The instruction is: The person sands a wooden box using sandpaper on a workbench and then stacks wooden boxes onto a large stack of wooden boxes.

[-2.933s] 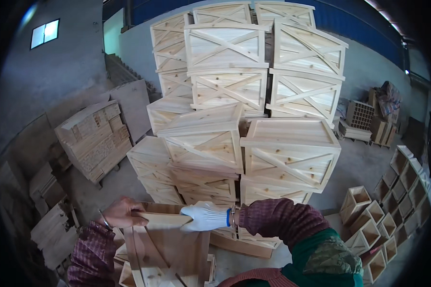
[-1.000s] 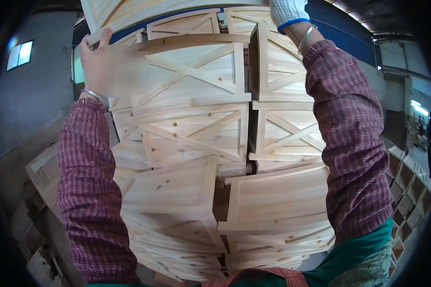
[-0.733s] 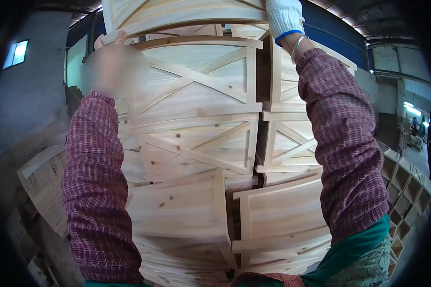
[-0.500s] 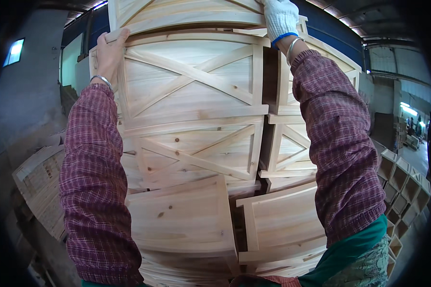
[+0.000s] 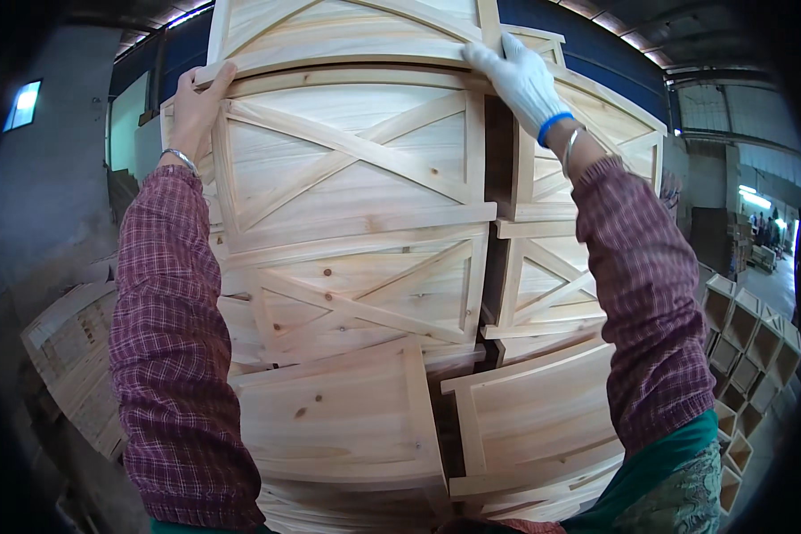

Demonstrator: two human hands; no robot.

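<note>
The topmost pale wooden crate [image 5: 356, 34], with crossed slats on its front, sits above another X-fronted crate [image 5: 351, 151]. A narrow dark gap shows between the two. My bare left hand [image 5: 201, 107] is closed around the upper crate's lower left corner. At its lower right corner, my right hand [image 5: 521, 80], in a white knit glove with a blue cuff, grips it with the thumb across the front; some of its fingers are hidden behind the side. Both arms reach up and forward in purple checked sleeves.
Below stand a third X-fronted crate [image 5: 365, 285] and a plain-fronted one [image 5: 338, 414]. A second stack [image 5: 552, 276] rises on the right, past a narrow gap. Open wooden boxes [image 5: 752, 343] are piled far right, stacked wood [image 5: 76, 343] far left.
My right hand has shifted down and right around the upper crate's corner, and its thumb now lies on the front. The crate's right end shows more fully; my left hand keeps its corner.
</note>
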